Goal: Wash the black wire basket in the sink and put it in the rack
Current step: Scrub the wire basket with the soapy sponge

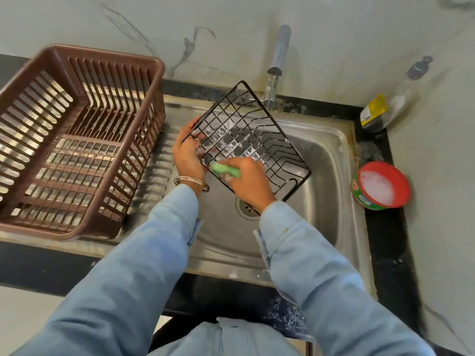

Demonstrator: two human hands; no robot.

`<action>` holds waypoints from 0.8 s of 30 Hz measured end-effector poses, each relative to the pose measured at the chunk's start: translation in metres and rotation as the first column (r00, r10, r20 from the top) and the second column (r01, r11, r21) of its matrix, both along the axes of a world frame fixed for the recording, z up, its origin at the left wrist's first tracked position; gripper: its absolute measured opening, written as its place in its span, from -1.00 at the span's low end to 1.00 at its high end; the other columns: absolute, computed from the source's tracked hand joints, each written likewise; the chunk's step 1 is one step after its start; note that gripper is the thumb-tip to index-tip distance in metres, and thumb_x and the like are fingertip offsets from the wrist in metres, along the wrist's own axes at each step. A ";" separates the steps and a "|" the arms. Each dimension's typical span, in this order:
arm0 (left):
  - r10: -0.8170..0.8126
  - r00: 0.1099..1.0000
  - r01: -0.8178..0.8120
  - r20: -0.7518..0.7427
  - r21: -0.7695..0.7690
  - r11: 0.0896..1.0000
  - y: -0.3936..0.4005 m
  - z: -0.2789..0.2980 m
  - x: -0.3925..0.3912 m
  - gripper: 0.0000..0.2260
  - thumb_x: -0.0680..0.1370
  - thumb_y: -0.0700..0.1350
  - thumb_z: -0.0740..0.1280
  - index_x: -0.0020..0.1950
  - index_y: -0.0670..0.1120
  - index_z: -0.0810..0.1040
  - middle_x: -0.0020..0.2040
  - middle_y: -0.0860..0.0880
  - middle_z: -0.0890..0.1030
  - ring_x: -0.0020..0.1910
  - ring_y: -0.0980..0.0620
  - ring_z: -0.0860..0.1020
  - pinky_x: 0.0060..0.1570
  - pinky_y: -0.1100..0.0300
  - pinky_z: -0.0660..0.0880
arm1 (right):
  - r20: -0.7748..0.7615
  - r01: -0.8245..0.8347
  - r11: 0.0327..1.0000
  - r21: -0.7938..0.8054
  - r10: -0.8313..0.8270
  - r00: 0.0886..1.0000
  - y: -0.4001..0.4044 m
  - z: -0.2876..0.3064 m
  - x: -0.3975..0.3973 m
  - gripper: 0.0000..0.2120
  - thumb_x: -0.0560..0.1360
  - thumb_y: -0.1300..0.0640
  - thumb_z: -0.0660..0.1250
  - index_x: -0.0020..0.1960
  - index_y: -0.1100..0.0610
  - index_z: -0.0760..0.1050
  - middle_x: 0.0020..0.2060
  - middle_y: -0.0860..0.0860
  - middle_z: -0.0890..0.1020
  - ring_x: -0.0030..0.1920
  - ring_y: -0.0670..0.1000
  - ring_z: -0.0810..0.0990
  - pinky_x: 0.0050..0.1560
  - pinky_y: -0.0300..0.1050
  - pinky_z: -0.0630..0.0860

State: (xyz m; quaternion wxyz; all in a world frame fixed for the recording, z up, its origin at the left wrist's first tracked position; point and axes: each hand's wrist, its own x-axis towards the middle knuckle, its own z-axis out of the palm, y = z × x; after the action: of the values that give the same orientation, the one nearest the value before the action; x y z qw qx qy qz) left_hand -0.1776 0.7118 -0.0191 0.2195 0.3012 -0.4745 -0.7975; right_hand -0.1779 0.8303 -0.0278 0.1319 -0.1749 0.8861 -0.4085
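Note:
The black wire basket [253,134] is tilted over the steel sink [326,160], with soap film between its wires. My left hand [187,155] grips its left corner. My right hand [246,181] holds a green scrub sponge [225,169] and presses it against the basket's near edge. The brown plastic dish rack [77,140] stands on the drainboard to the left of the sink and holds nothing.
A chrome tap [276,65] rises behind the basket. A red-rimmed tub of foamy soap [380,186] sits on the right counter ledge. A clear bottle with a yellow label [385,109] lies in the back right corner. The drain [246,208] shows below my right wrist.

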 end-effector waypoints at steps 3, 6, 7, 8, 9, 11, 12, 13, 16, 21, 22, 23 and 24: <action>0.010 0.999 -0.009 0.033 -0.016 1.000 -0.005 0.000 0.006 -0.58 0.51 -0.37 0.03 0.06 -0.03 0.59 -0.30 0.09 0.62 -0.39 0.08 0.55 -0.35 0.13 0.53 | 0.009 -0.162 0.977 0.140 0.162 0.987 0.031 -0.010 -0.003 -0.64 0.45 0.32 0.36 0.24 0.19 0.55 0.13 0.13 0.62 0.09 0.09 0.58 0.17 -0.13 0.44; 0.017 0.994 -0.020 0.104 0.027 0.999 -0.007 0.002 0.007 -0.61 0.56 -0.27 0.04 0.09 0.04 0.61 -0.12 0.00 0.59 -0.26 -0.08 0.59 -0.20 -0.20 0.57 | 0.035 -0.227 0.843 0.487 0.241 0.970 0.043 -0.028 -0.006 -0.67 0.45 0.32 0.34 0.21 0.17 0.55 0.07 0.18 0.59 0.08 0.18 0.57 0.11 -0.06 0.49; 0.019 0.993 -0.024 0.119 0.040 0.999 -0.008 0.003 0.006 -0.60 0.56 -0.26 0.03 0.08 0.05 0.61 -0.10 -0.01 0.58 -0.28 -0.08 0.59 -0.15 -0.27 0.55 | 0.038 -0.190 0.868 0.459 0.194 0.980 0.040 -0.029 -0.005 -0.70 0.45 0.29 0.35 0.18 0.16 0.56 0.04 0.17 0.60 0.07 0.17 0.58 0.10 -0.03 0.51; 0.018 0.991 -0.026 0.129 0.058 0.998 -0.009 0.003 0.004 -0.58 0.56 -0.27 0.01 0.05 0.06 0.61 -0.10 -0.02 0.57 -0.31 -0.06 0.59 -0.12 -0.32 0.53 | 0.031 -0.135 0.912 0.387 0.133 0.991 0.034 -0.028 -0.005 -0.73 0.45 0.26 0.37 0.15 0.16 0.58 0.03 0.14 0.61 0.06 0.14 0.59 0.11 -0.02 0.53; 0.021 0.990 -0.031 0.137 0.073 0.997 -0.010 0.002 0.003 -0.57 0.55 -0.28 0.00 0.03 0.07 0.61 -0.10 -0.02 0.57 -0.33 -0.05 0.59 -0.08 -0.37 0.51 | 0.008 -0.066 0.952 0.298 0.067 0.998 0.027 -0.024 -0.004 -0.74 0.44 0.24 0.38 0.13 0.15 0.59 0.03 0.12 0.63 0.06 0.10 0.59 0.13 -0.03 0.53; 0.016 0.990 -0.028 0.139 0.086 0.996 -0.012 0.003 0.002 -0.54 0.51 -0.31 -0.02 0.02 0.07 0.60 -0.11 -0.02 0.57 -0.36 -0.02 0.59 -0.06 -0.41 0.50 | -0.019 0.036 0.992 0.119 -0.034 0.999 0.014 -0.015 -0.002 -0.72 0.44 0.24 0.39 0.14 0.12 0.60 0.05 0.09 0.65 0.06 0.06 0.59 0.14 -0.11 0.51; 0.015 0.991 -0.027 0.134 0.090 0.996 -0.013 0.003 0.000 -0.54 0.50 -0.32 -0.02 0.01 0.07 0.60 -0.11 -0.02 0.58 -0.38 0.01 0.60 -0.05 -0.40 0.51 | -0.014 0.041 0.998 0.038 -0.040 0.999 0.012 -0.010 -0.001 -0.71 0.44 0.26 0.38 0.16 0.12 0.60 0.06 0.08 0.66 0.05 0.05 0.59 0.10 -0.16 0.50; 0.019 0.991 -0.032 0.134 0.099 0.995 -0.014 0.004 -0.001 -0.53 0.50 -0.33 -0.01 0.01 0.07 0.60 -0.11 -0.02 0.59 -0.39 0.01 0.60 -0.05 -0.39 0.52 | -0.012 0.015 1.000 -0.004 -0.015 1.000 0.013 -0.006 0.001 -0.69 0.44 0.28 0.36 0.17 0.13 0.60 0.07 0.08 0.66 0.05 0.04 0.58 0.06 -0.22 0.46; 0.015 0.988 -0.034 0.151 0.123 0.992 -0.018 0.005 -0.003 -0.62 0.54 -0.24 0.04 0.18 -0.07 0.59 -0.07 -0.05 0.59 -0.24 -0.13 0.63 -0.08 -0.43 0.50 | 0.028 -0.079 0.995 0.065 0.078 0.997 0.032 -0.013 -0.002 -0.64 0.45 0.32 0.34 0.23 0.13 0.56 0.16 0.09 0.61 0.14 0.05 0.54 0.13 -0.28 0.36; -0.016 0.971 -0.004 0.237 0.083 0.997 -0.010 0.015 -0.004 -0.69 0.54 -0.14 0.16 0.20 -0.03 0.58 -0.12 -0.03 0.57 -0.26 -0.13 0.60 -0.10 -0.41 0.51 | 0.219 -0.219 0.857 0.467 0.128 0.967 0.049 -0.021 -0.015 -0.67 0.47 0.29 0.34 0.23 0.17 0.55 0.17 0.17 0.57 0.17 0.16 0.53 0.06 -0.15 0.41; -0.022 0.960 0.003 0.280 0.068 0.998 -0.009 0.018 -0.007 -0.70 0.54 -0.16 0.16 0.18 -0.01 0.58 -0.12 -0.03 0.56 -0.28 -0.11 0.59 -0.12 -0.36 0.54 | 0.222 -0.229 0.865 0.446 0.141 0.965 0.048 -0.016 -0.018 -0.68 0.47 0.28 0.34 0.22 0.18 0.55 0.16 0.15 0.57 0.17 0.13 0.53 0.02 -0.18 0.39; -0.024 0.947 0.016 0.321 0.029 0.999 -0.008 0.021 -0.009 -0.71 0.53 -0.19 0.17 0.15 0.01 0.58 -0.11 -0.03 0.55 -0.30 -0.09 0.57 -0.14 -0.30 0.57 | 0.201 -0.218 0.886 0.409 0.145 0.969 0.048 -0.010 -0.022 -0.68 0.47 0.28 0.35 0.23 0.18 0.54 0.17 0.13 0.57 0.17 0.11 0.53 0.02 -0.20 0.37; -0.024 0.938 0.040 0.347 -0.038 0.998 -0.008 0.024 -0.011 -0.74 0.50 -0.19 0.19 0.09 0.02 0.58 -0.09 -0.03 0.55 -0.28 -0.08 0.57 -0.14 -0.26 0.59 | 0.171 -0.188 0.912 0.364 0.133 0.976 0.048 -0.003 -0.026 -0.66 0.47 0.27 0.36 0.24 0.17 0.53 0.18 0.11 0.56 0.18 0.08 0.52 0.05 -0.22 0.36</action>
State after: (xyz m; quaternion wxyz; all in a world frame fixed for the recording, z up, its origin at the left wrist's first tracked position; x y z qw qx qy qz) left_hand -0.1887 0.7037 0.0047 0.1263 0.4242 -0.5281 -0.7247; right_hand -0.2043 0.8786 -0.0310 0.2593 -0.1887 0.9190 -0.2292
